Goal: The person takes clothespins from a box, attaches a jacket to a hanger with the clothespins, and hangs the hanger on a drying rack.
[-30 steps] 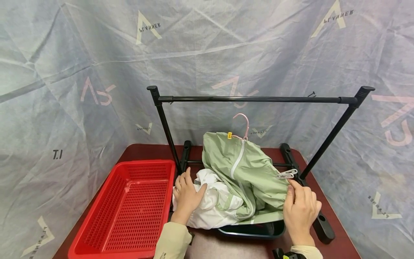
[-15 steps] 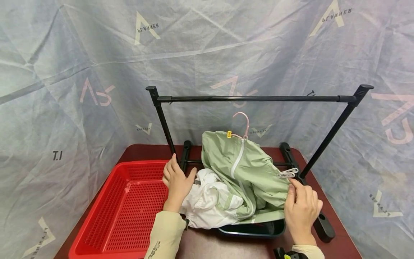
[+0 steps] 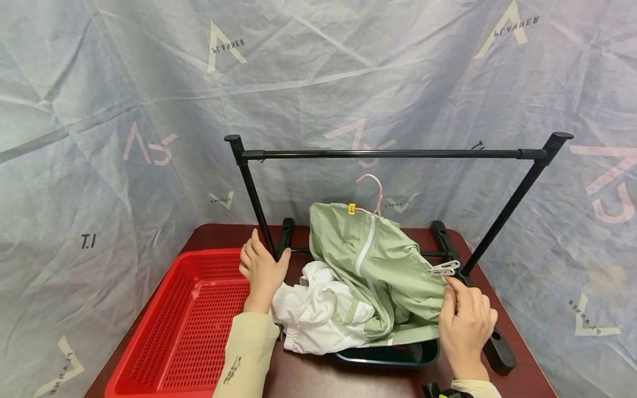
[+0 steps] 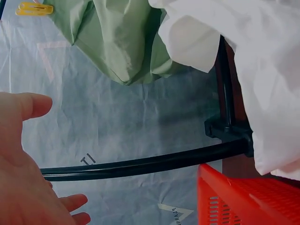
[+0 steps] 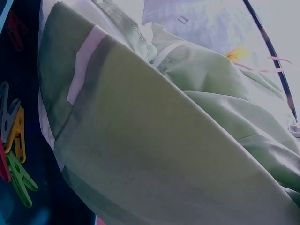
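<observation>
A light-green jacket (image 3: 398, 265) with a white zip and white lining (image 3: 318, 309) lies bunched on a pink hanger (image 3: 380, 193). My right hand (image 3: 465, 326) pinches the jacket's right edge, just below a white clothespin (image 3: 443, 268); its fingers do not show in the right wrist view. Over the right side of the red basket (image 3: 144, 331), my left hand (image 3: 261, 273) is held up with thumb and fingers spread, holding nothing. It is near the rack's left post; whether they touch I cannot tell. A yellow clothespin (image 4: 35, 8) grips the jacket's collar side.
The black clothes rack (image 3: 388, 154) stands over the jacket on a dark red table (image 3: 313, 381). Partly under the jacket is a dark tray (image 3: 388, 362), with several coloured clothespins (image 5: 18, 180) inside. A grey printed sheet (image 3: 149, 83) hangs behind.
My left hand has moved off the white lining, up and to the left, towards the rack's left post. My right hand stays at the jacket's edge.
</observation>
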Demonstrator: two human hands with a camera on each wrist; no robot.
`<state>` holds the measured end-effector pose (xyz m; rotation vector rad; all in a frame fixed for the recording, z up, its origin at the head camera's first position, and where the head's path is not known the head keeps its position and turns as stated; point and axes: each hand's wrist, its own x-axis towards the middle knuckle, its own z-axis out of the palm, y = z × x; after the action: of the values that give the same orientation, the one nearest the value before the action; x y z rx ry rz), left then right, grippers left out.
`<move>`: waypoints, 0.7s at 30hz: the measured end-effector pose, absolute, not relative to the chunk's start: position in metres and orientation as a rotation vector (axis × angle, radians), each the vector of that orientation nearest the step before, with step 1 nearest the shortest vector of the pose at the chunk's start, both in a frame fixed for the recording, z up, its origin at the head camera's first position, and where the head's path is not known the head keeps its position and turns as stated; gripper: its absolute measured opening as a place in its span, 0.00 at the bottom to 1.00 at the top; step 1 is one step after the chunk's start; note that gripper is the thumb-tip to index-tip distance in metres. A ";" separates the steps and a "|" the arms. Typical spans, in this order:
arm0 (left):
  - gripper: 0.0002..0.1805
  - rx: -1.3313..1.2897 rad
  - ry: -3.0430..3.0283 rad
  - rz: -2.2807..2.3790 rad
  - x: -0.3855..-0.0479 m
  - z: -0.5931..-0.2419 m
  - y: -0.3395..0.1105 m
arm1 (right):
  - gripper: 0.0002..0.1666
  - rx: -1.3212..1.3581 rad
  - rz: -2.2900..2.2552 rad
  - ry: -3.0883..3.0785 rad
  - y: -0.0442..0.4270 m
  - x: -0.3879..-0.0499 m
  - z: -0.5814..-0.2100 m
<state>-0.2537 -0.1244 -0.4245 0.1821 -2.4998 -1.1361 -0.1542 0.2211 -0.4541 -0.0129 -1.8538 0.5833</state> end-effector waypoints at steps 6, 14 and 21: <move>0.50 0.219 -2.497 -1.150 -0.261 -0.423 -0.126 | 0.14 -0.005 0.585 -1.835 0.222 -0.154 -0.454; 0.51 0.228 -2.497 -1.146 -0.272 -0.416 -0.132 | 0.15 0.004 0.584 -1.805 0.224 -0.153 -0.454; 0.52 0.185 -2.481 -1.087 -0.282 -0.413 -0.136 | 0.17 0.000 0.590 -1.787 0.224 -0.153 -0.453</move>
<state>-0.2819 -0.1364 -0.4133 0.1846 -2.4808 -1.0869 -0.1529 0.2238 -0.4531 -0.0003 -1.7872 0.5905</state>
